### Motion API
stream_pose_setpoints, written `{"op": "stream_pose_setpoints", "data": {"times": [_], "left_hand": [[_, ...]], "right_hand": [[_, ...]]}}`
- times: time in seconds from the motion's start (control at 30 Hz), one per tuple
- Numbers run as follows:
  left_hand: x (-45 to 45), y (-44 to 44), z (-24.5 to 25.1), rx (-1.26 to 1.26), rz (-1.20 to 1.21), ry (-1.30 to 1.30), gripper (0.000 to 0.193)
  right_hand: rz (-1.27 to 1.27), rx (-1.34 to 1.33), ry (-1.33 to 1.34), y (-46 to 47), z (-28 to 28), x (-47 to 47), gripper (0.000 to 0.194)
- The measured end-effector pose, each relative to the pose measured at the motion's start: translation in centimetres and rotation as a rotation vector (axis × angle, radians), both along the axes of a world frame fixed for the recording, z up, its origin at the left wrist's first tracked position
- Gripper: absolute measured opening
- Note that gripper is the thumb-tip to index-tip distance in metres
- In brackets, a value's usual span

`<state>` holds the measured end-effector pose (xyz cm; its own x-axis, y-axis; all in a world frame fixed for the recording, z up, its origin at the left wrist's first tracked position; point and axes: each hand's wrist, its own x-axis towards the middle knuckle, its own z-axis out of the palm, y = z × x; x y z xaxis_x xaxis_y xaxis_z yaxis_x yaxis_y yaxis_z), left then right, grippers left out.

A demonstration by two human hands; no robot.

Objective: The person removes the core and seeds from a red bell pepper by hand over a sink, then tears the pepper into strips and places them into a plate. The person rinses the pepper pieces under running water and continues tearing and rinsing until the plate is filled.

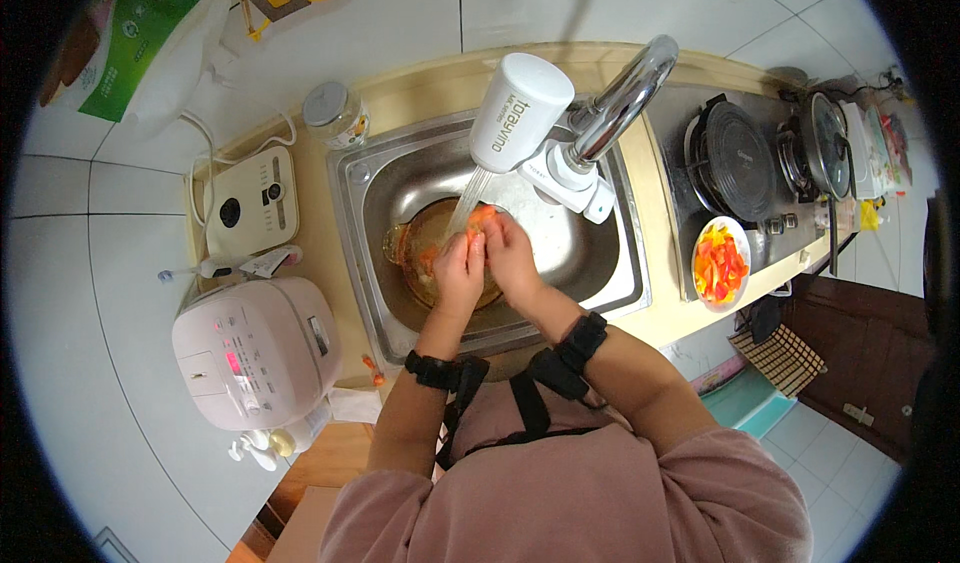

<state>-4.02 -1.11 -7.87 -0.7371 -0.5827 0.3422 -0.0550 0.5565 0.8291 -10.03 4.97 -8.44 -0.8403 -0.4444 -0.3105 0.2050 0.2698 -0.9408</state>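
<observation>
Over a stainless steel sink (pixel 600 278), my left hand (pixel 459 269) and my right hand (pixel 510 252) meet around a piece of orange-red food (pixel 481 216); its kind cannot be told. Both hands are closed on it with the fingertips together. Water streams (pixel 472 192) from a white faucet-mounted water filter (pixel 517 113) on a chrome faucet (pixel 626 102), falling beside my left hand. Beneath my hands, a glass bowl with a side handle (pixel 396 244) stands in the sink, holding water and orange bits. My hands hide part of the bowl.
To the left stand a pale rice cooker (pixel 277 345), an induction cooker (pixel 251 203) and a lidded glass jar (pixel 334 117). Orange scraps (pixel 373 370) lie by the sink's front corner. Right of the sink are a plate of cut red and yellow peppers (pixel 720 263) and a gas stove (pixel 686 165).
</observation>
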Motion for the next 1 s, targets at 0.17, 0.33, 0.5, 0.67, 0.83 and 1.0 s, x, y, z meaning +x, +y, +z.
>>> {"op": "stream_pose_setpoints", "data": {"times": [0.17,0.33,0.5,0.67,0.83,1.0], "left_hand": [[-0.7,-1.3,0.6,0.071,-0.052,-0.146,0.021],[-0.3,-3.5,0.8,0.773,-0.237,-0.195,0.013],[-0.1,-3.5,0.7,0.462,-0.156,-0.212,0.014],[0.1,-1.7,1.2,-0.085,0.050,-0.008,0.013],[0.2,-2.8,1.4,0.856,-0.051,-0.115,0.015],[0.1,-4.1,2.2,0.883,-0.239,-0.265,0.014]], "right_hand": [[-0.100,-0.190,-0.392,-0.3,1.0,-1.2,0.020],[0.034,-0.310,-0.190,0.3,1.2,-1.9,0.010],[0.057,-0.246,-0.081,0.4,0.8,-2.2,0.008],[-0.295,-0.437,-0.745,-0.3,1.4,-2.9,0.011],[0.204,-0.081,-0.473,1.0,2.8,-3.7,0.017],[0.560,0.061,-0.383,1.7,4.9,-3.8,0.027]]}}
